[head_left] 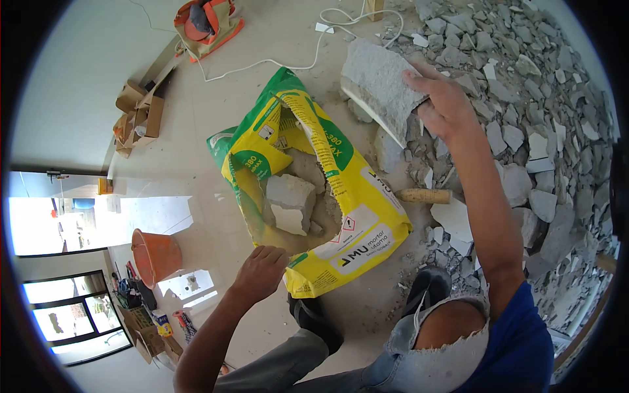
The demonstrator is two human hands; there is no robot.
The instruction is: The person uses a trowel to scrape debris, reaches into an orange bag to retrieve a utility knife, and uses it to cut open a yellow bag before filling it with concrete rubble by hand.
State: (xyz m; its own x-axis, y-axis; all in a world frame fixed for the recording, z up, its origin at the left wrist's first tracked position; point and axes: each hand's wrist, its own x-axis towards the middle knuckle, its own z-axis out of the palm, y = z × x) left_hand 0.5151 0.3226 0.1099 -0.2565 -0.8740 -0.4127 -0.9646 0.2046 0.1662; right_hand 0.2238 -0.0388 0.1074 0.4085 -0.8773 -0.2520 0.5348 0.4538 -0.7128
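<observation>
A yellow and green mortar bag [370,216] lies torn open in front of me, with grey rubble chunks [290,200] inside. My left hand [263,270] is closed on the bag's near left edge. Up and to the right, my right hand [445,98] grips a large flat slab of broken concrete [380,78] by its right side. The slab is tilted, off to the right of the bag's far end, and its pale lower edge faces me. Beneath it, smaller broken pieces are partly hidden.
A heap of rubble [517,85] fills the right side, with a wooden handle [424,196] sticking out toward the bag. An orange bucket [156,257], cardboard boxes [152,116] and a tool bag [208,29] stand left. A white cable [262,63] crosses the floor beyond.
</observation>
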